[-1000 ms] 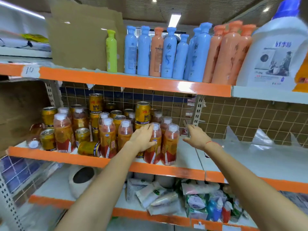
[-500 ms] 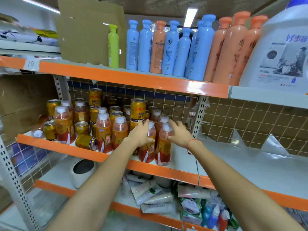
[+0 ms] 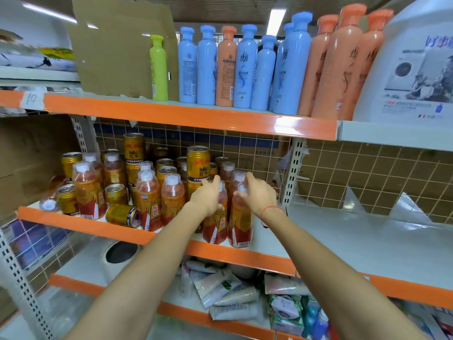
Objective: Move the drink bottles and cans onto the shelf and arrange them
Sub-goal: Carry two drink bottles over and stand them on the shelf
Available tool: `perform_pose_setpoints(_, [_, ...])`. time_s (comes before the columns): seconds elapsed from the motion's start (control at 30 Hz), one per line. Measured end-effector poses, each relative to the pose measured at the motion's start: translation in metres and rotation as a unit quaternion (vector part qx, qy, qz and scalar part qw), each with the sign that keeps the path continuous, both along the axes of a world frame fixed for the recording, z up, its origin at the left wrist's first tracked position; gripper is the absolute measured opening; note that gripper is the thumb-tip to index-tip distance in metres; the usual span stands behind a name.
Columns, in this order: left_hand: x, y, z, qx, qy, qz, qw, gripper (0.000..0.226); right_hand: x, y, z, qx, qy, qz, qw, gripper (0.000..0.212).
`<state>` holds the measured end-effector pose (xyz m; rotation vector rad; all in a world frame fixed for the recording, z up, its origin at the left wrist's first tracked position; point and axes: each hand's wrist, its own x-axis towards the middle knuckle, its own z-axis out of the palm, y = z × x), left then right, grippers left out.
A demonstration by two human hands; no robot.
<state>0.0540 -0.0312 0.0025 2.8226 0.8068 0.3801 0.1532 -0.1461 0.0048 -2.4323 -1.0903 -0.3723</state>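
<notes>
Hands meet at two upright front bottles: left hand (image 3: 207,196) grasping the left bottle (image 3: 215,224), right hand (image 3: 257,195) gripping its neighbour (image 3: 240,227) on the shelf (image 3: 245,257)

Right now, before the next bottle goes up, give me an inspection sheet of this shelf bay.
Surface: middle shelf, orange front edge, right part bare.
Job's things: upright orange drink bottles and gold Red Bull cans crowd the left part; two cans are stacked on others, including the front stacked can; one can lies on its side near the edge; a tipped bottle lies at far left.
Clutter: cardboard sheet on the top shelf.
Grippers: left hand and right hand each wrap a front bottle.
Cables: nothing seen.
Surroundings: shampoo bottles and a detergent jug above; pouches below.
</notes>
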Motion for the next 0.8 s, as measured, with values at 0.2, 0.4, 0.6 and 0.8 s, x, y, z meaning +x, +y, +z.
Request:
perform_pose_setpoints(0.2, [0.001,0.003,-0.004,0.033,-0.022,0.016,0.999,0.085,0.014,-0.01,0.006,0.083,0.159,0.025,0.983,0.027])
perform_pose_setpoints(0.4, [0.0,0.007,-0.003,-0.031,-0.038,-0.019,0.999,0.09,0.037,-0.03,0.027,-0.001,0.23,0.155,0.961,0.043])
perform_pose_setpoints(0.6, [0.005,0.008,0.002,-0.085,-0.018,-0.081,0.993,0.09,0.037,-0.034,0.043,-0.115,0.25,0.188,0.943,0.052])
perform_pose_setpoints(0.8, [0.01,0.009,0.002,-0.146,-0.036,-0.101,0.984,0.097,0.031,-0.042,0.022,-0.02,0.302,0.134,0.944,0.065])
